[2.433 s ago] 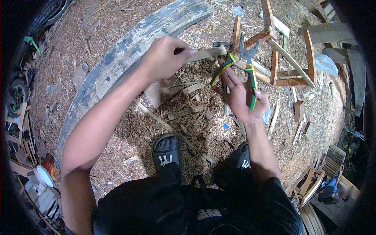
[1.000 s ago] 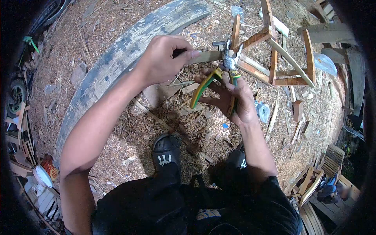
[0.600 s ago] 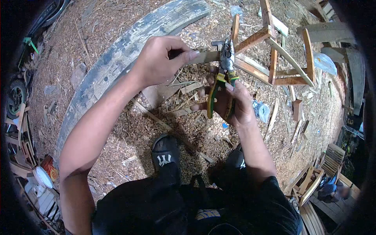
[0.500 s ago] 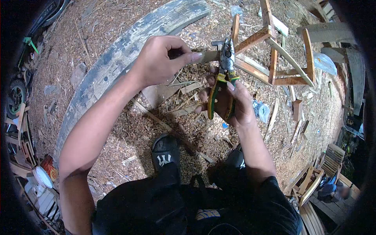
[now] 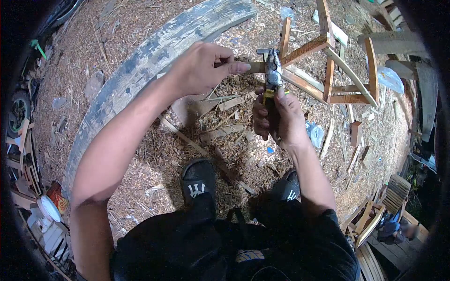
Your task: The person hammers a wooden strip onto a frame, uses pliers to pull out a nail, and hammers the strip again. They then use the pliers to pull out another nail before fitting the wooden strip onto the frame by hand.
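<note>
My left hand pinches a flat brownish strip between thumb and fingers. The strip's far end meets the jaws of the pliers, which stand upright with their metal head away from me. Wrapped around the yellow-and-green handles is my right hand, its fingers closed so that most of the grips are hidden. A small grey metal piece shows just behind the jaws. Both hands are above the littered ground, in front of my sandals.
To the right lies a wooden frame of several joined legs and rails. A long weathered curved plank stretches along the left. Wood scraps and shavings cover the ground, with plastic bags among them. A person is at the lower right.
My right hand has squeezed the pliers' handles together; they were spread apart before. Both hands have shifted slightly to the right in view, the left still pinching the strip.
</note>
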